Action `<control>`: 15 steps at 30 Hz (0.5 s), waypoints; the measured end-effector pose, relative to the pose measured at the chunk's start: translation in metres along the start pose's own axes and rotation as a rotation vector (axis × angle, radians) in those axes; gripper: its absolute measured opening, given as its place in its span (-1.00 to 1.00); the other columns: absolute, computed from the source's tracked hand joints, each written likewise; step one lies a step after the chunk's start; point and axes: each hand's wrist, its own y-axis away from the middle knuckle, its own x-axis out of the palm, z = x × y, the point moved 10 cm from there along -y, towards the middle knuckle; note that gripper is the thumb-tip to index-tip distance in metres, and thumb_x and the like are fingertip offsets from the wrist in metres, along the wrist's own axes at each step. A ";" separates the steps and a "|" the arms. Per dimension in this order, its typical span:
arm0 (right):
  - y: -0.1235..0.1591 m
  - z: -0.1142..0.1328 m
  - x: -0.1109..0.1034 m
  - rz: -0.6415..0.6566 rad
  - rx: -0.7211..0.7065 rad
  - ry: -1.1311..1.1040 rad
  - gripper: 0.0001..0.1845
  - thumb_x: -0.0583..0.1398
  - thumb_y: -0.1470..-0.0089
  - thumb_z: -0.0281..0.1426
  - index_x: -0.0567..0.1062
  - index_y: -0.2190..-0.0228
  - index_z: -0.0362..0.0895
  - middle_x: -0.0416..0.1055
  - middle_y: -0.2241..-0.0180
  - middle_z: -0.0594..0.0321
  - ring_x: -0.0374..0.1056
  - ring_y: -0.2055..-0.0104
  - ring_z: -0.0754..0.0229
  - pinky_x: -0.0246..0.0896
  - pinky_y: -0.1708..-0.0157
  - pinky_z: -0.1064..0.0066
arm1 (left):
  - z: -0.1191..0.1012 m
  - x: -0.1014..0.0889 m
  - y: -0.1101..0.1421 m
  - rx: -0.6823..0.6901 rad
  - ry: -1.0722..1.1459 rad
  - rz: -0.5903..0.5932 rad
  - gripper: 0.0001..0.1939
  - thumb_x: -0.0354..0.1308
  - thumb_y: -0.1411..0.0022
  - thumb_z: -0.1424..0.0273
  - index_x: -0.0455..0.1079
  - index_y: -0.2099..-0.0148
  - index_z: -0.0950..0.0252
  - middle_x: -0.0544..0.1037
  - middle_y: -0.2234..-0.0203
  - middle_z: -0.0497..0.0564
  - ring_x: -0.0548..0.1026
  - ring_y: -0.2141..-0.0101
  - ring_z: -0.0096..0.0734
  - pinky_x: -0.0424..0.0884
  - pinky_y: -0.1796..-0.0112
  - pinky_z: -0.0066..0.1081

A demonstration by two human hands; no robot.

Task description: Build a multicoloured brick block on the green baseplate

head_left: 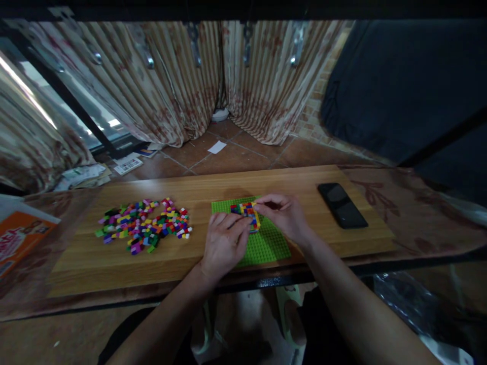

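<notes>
A small build of multicoloured toy bricks [251, 209], with a yellow edge along its right side, sits on a green studded baseplate [268, 246]. My left hand [226, 241] rests over the baseplate's left part, fingers bent and drawn together, fingertips against the build. What its thumb and index finger hold, if anything, is hidden. At the build's far right corner, my right hand [283, 215] pinches a tiny yellow toy brick [254, 204] between thumb and index finger. Part of the build is covered by my left fingers.
Loose toy bricks [146, 223] lie in a wide heap on the wooden board [198, 190] to the left. A black phone [342, 205] lies on the right. An orange and white package [23, 235] stands at the far left. Curtains [182, 91] hang beyond.
</notes>
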 end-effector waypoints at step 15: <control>0.008 0.022 0.029 0.096 -0.158 0.459 -0.90 0.23 -0.05 -0.41 0.59 0.41 -0.09 0.43 0.32 0.21 0.39 0.25 0.18 0.28 0.17 0.27 | 0.043 -0.002 -0.004 -0.316 0.197 0.002 -0.84 0.10 -0.23 0.49 0.52 0.23 0.25 0.56 0.35 0.00 0.48 0.26 -0.33 0.39 0.18 -0.30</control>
